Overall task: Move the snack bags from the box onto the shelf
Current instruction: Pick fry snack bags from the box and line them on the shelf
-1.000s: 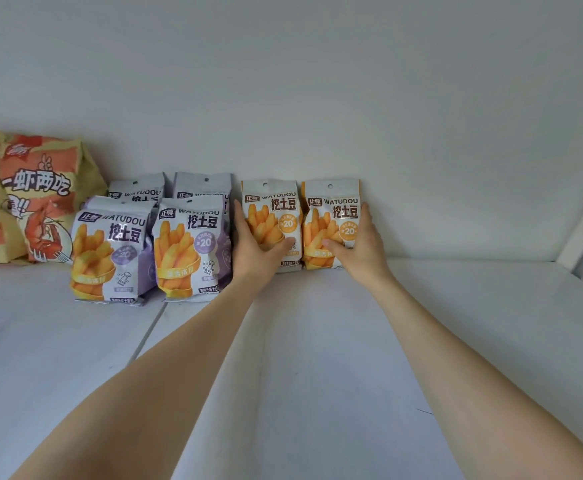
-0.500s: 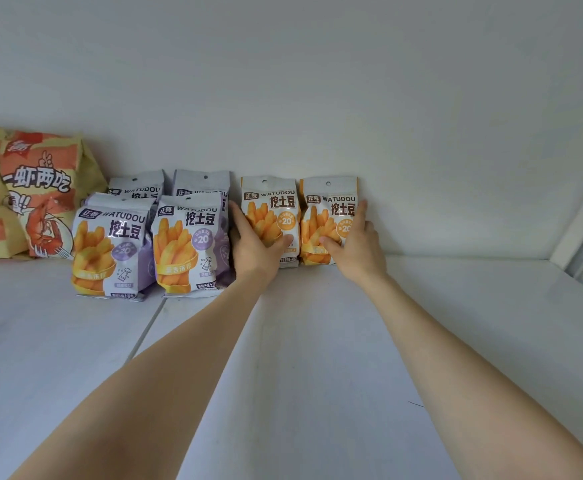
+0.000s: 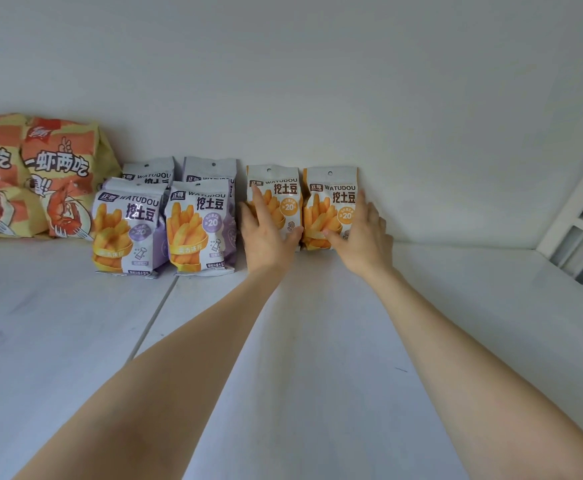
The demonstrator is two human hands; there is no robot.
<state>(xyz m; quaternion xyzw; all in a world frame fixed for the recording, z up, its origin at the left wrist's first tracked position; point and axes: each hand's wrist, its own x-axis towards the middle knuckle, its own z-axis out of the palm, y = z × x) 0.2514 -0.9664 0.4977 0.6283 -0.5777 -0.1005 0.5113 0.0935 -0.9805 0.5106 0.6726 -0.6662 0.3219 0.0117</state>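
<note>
Both our hands were stretched out toward twelve o'clock, each resting on an orange snack bag at the back of the white shelf (image 3: 317, 341). Our left hand (image 3: 265, 233) lay with fingers spread flat against the front of the left orange bag (image 3: 278, 192), thumb tucked across its lower right corner; it pressed on the bag rather than closing round it. Our right hand (image 3: 361, 237) did the same on the right orange bag (image 3: 328, 199), fingers running up the bag's right edge and the thumb lying over its lower front. The two bags stood upright, side by side and touching, backed against the rear wall (image 3: 352, 98).

Starting from the nine o'clock side, two large shrimp-print bags (image 3: 51, 174) leaned on the wall at the far left. Just right of them, toward eleven o'clock, stood four purple snack bags (image 3: 200, 223) in two rows, two in front and two behind. The front right one sat just beside our left hand. Then came the two orange bags under our hands. Past them, at about two o'clock, the shelf lay bare up to a white window frame (image 3: 574, 209) at the right edge.
</note>
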